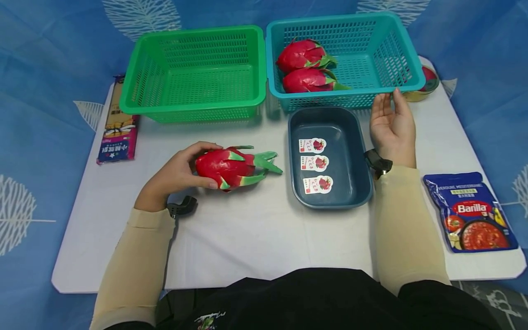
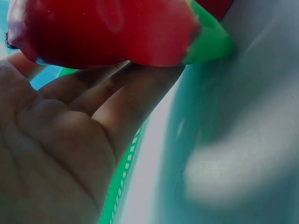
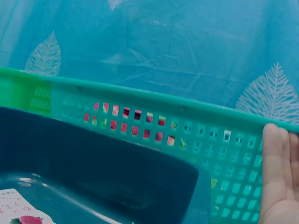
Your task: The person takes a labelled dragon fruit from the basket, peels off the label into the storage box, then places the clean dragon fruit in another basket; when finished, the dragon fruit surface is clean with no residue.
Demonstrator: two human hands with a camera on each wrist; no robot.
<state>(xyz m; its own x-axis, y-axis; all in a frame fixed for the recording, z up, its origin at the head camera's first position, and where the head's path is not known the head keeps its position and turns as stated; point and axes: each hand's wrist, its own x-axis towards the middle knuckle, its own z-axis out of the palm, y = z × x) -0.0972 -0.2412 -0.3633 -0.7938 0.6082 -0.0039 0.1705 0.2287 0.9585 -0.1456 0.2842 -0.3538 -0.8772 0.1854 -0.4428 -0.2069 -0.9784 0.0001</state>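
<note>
My left hand (image 1: 181,168) grips a red dragon fruit (image 1: 231,167) with green leaf tips, thumb on the near side and fingers on the far side. In the left wrist view the fruit (image 2: 112,30) lies against the fingers. My right hand (image 1: 393,123) is at the front right of the blue basket (image 1: 342,94), palm up, fingers at its rim. Within that basket lie two more dragon fruits (image 1: 303,55). Below it stands a dark blue tray (image 1: 350,160) with three dragon-fruit stickers (image 1: 315,163) on its floor.
A green basket (image 1: 194,110) stands at the back left, beside the blue one. A pasta packet (image 1: 119,123) lies at the left edge, partly under the green basket. A Barilla pouch (image 1: 470,213) lies at the right, and a can (image 1: 429,82) sits behind my right hand.
</note>
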